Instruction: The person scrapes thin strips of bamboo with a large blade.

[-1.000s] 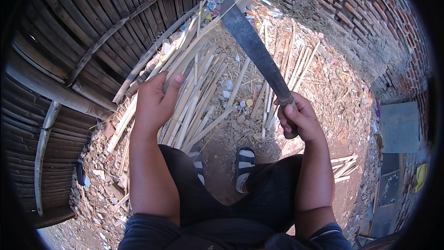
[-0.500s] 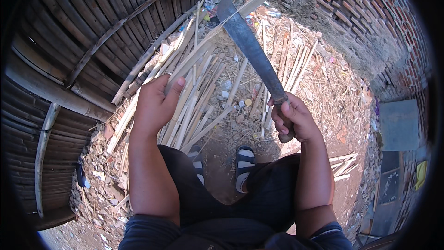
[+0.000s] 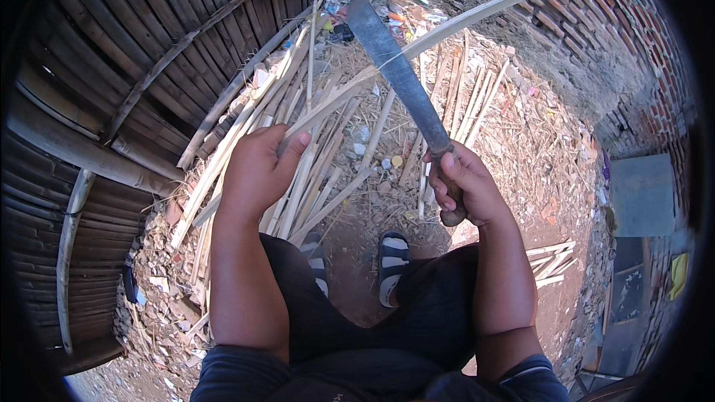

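My left hand (image 3: 257, 171) is closed around a long pale bamboo strip (image 3: 477, 16). The strip slants away to the upper right, its far end raised before the brick wall. In my right hand (image 3: 477, 182) is a machete (image 3: 410, 85), gripped by its dark wooden handle, with the broad grey blade pointing up and left. Blade and strip cross about midway along the strip; the blade hides that part of it. A thin pale fibre shows across the blade there.
Split bamboo strips (image 3: 298, 193) lie heaped on the ground at the left, more (image 3: 484, 104) lie beyond my right hand, and a small stack (image 3: 551, 262) rests at the right. A bamboo wall (image 3: 134, 45) stands left; a brick wall (image 3: 596, 37) rises right. Rubble and shavings cover the ground.
The strip has come back toward me through my left hand's side, so its far end now shows and the blade crosses it farther along. The machete has shifted slightly up and left.
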{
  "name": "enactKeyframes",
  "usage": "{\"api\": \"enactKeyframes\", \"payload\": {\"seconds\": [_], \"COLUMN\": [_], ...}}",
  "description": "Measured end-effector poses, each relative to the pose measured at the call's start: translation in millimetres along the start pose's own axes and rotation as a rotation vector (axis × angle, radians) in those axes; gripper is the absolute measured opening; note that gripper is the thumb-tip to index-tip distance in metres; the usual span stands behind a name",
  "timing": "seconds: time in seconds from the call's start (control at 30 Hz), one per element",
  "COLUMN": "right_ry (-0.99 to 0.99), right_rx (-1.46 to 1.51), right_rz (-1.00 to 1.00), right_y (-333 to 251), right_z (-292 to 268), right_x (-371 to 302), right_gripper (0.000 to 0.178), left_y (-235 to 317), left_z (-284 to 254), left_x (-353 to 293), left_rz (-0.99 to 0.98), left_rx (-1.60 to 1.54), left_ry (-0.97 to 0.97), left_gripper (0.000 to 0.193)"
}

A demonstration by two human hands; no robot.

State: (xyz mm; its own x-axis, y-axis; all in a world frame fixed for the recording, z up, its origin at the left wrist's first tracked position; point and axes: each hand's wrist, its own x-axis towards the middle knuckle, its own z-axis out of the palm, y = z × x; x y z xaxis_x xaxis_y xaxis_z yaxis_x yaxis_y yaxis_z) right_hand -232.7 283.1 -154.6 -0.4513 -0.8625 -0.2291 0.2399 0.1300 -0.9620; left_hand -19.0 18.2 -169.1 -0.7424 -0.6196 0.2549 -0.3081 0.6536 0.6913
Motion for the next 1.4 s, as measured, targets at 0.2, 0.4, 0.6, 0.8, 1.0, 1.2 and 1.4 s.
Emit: {"api": "enactKeyframes", "payload": {"seconds": [0.2,0.4,0.6,0.8,1.0,1.2,1.4], "right_ry": [-0.066,-0.041,0.043,-0.098,-0.115,-0.019,0.150], "right_rx": [0.108,0.103,-0.014,0.194,0.064,-0.212,-0.295], "right_rz": [0.066,0.085,0.023,0.119,0.154,0.079,0.008], "right_y": [-3,-3,4,-2,1,10,5], "right_z": [-2,3,12,5,28,22,12], "right_x": [0,0,2,2,8,8,5], "right_gripper": [0.059,0.056,0.052,0.057,0.049,0.053,0.053], "left_y": [8,3,3,6,15,12,6], "left_z": [-5,-7,1,2,16,7,3], "left_x": [1,1,-1,1,-3,2,0], "left_rz": [-0.062,-0.049,-0.011,-0.032,0.032,-0.058,-0.054], "left_rx": [0.080,0.081,0.087,0.112,0.123,0.129,0.076], "left_ry": [-0.065,-0.070,-0.021,-0.051,-0.160,-0.193,-0.153], "left_gripper": [0.049,0.048,0.048,0.042,0.040,0.039,0.040]}}
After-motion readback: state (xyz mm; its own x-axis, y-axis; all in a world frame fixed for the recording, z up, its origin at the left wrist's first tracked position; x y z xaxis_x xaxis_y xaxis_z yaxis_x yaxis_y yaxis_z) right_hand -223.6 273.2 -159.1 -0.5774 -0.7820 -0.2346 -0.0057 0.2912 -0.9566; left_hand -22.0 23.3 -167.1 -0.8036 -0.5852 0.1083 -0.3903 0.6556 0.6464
